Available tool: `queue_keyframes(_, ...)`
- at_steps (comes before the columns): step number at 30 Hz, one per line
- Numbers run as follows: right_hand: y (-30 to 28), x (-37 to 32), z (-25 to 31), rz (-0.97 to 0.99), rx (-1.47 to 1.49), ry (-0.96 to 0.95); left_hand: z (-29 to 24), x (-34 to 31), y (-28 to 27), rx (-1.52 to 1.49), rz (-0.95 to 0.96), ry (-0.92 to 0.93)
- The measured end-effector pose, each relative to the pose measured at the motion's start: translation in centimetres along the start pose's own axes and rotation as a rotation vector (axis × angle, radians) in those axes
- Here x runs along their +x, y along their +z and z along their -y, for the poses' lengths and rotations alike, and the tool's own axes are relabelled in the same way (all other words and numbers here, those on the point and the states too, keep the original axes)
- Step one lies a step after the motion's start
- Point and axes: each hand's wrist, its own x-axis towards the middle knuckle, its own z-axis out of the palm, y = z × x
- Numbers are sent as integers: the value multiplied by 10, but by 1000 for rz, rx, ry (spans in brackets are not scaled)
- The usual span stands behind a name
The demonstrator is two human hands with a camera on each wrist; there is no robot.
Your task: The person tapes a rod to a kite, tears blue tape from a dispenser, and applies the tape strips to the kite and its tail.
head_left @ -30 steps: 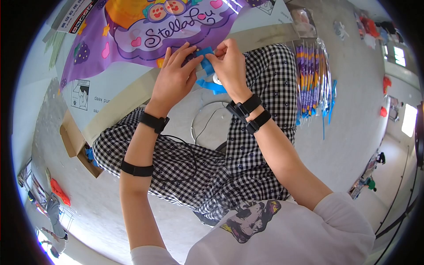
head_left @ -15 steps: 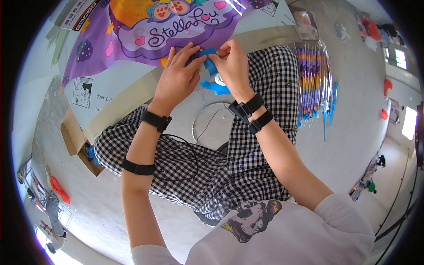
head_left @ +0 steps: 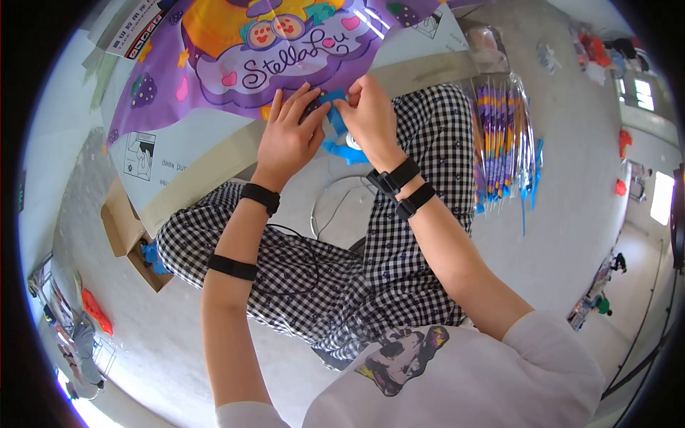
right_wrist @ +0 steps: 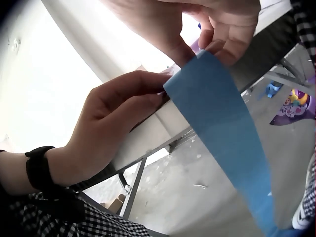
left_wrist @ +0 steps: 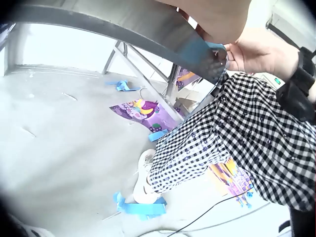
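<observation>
A purple printed sheet (head_left: 168, 103) with "StellaLou" lettering lies on the table in the head view. My left hand (head_left: 289, 139) is at its near edge with the fingers spread; in the right wrist view, this hand's thumb and forefinger (right_wrist: 131, 96) pinch the sheet's dark edge. My right hand (head_left: 371, 118) pinches the end of a blue strip (head_left: 332, 103) just beside the left fingertips. In the right wrist view the wide blue strip (right_wrist: 217, 123) hangs down from the right fingers past the table edge.
The pale table edge (head_left: 207, 160) runs above my knees. A tape dispenser box (head_left: 135, 32) stands far left. On the right lies a clear-wrapped bundle of purple-and-orange sticks (head_left: 499, 139). Blue scraps (left_wrist: 140, 208) and a purple printed piece (left_wrist: 148, 116) lie on the floor. An open cardboard box (head_left: 121, 214) is at the left.
Both hands stay at the sheet's near edge with the blue strip between them. The head view has shifted slightly; little else differs.
</observation>
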Motion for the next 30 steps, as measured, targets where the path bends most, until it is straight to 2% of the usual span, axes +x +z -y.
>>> queue_keyframes(3,-14,1,11,67,-208,-39,0,1,0,7,-13,1)
queue_keyframes(6,-38,9,6,41,-165,-156,-1,-1,-4,-4,-2,-3)
queue_keyframes(7,-56,18,11,71,-50,-85,-1,-3,-5,-8,3,1)
queue_keyframes(10,-108,87,-12,-72,279,-231,1,3,-1,-42,2,14)
queue_keyframes(12,-154,145,-6,-126,473,-296,0,3,-1,-51,6,5)
queue_keyframes(14,-182,201,16,-203,503,-284,-3,6,-7,-54,11,-1)
queue_keyframes(17,-177,293,17,-106,554,-150,-6,8,-10,-59,24,-9)
queue_keyframes(21,-128,393,7,-156,112,-191,-5,8,-9,-54,26,-22)
queue_keyframes(23,-112,421,10,-177,-75,-273,-4,9,-9,-50,35,-28)
queue_keyframes(26,-99,452,19,-60,-156,-89,-3,9,-10,-63,39,-35)
queue_keyframes(28,-93,464,19,-104,-211,-4,-2,10,-11,-69,44,-44)
queue_keyframes(30,-100,467,21,84,-82,24,-1,8,-10,-78,44,-52)
